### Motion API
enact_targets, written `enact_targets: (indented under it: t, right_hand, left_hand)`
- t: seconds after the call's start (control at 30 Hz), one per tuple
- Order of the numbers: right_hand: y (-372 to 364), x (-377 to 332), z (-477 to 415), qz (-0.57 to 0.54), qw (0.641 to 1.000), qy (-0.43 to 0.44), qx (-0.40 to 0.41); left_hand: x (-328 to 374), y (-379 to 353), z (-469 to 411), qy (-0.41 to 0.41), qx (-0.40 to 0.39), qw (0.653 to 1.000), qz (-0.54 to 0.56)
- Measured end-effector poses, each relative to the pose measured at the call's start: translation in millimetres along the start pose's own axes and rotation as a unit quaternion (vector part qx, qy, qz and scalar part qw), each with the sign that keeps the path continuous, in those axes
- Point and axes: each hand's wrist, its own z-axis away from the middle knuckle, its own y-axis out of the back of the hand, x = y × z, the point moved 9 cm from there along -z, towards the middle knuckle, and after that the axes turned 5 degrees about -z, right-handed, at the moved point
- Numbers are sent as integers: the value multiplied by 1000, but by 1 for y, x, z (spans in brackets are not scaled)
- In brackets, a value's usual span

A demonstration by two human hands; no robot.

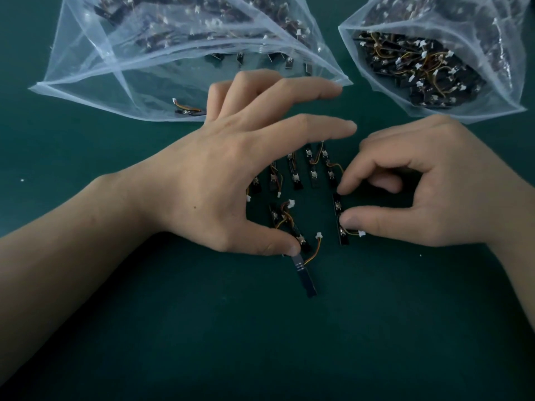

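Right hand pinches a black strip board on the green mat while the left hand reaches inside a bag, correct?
No: in the head view the left hand is outside the bag, thumb pressing a second strip board on the mat. The right hand does pinch its board.

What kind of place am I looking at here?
Likely an electronics assembly or sorting bench: the left bag and right bag, clear and stuffed with wired black circuit strips; more strips lined up on a green mat; the right hand pinching one strip.
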Motion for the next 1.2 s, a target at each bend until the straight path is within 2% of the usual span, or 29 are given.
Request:
enact_targets:
  t: [0.03, 0.1, 0.3, 0.5, 0.67, 0.8, 1.03, 1.2]
  right_hand:
    - [-1, -1, 0, -1, 1000, -1, -2]
    - [-4, -2, -1, 0, 1000, 0, -12]
    - [-6, -1, -1, -1, 1000, -11, -28]
    - [6, 1, 2, -26, 999, -35, 14]
    - [3, 4, 3, -60, 996, -68, -24]
    - [-1, 3, 2, -44, 995, -75, -41]
    - [-6, -19, -1, 5, 1000, 10, -5]
    - [-23, -37, -1, 75, 994, 80, -19]
  left_hand:
    - [-2, -3, 13, -22, 14, 1000, -11]
    - [-2, -3, 14, -7, -12, 1000, -3]
    - [-9, -2, 12, -3, 3, 1000, 1]
    - [-11, 0, 10, 3, 10, 1000, 15]
    - [-11, 1, 9, 1, 7, 1000, 10]
    - [-12, 0, 10, 1, 10, 1000, 5]
    - [-9, -1, 10, 4, -24, 1000, -7]
    - [-4, -3, 10, 0, -47, 999, -19]
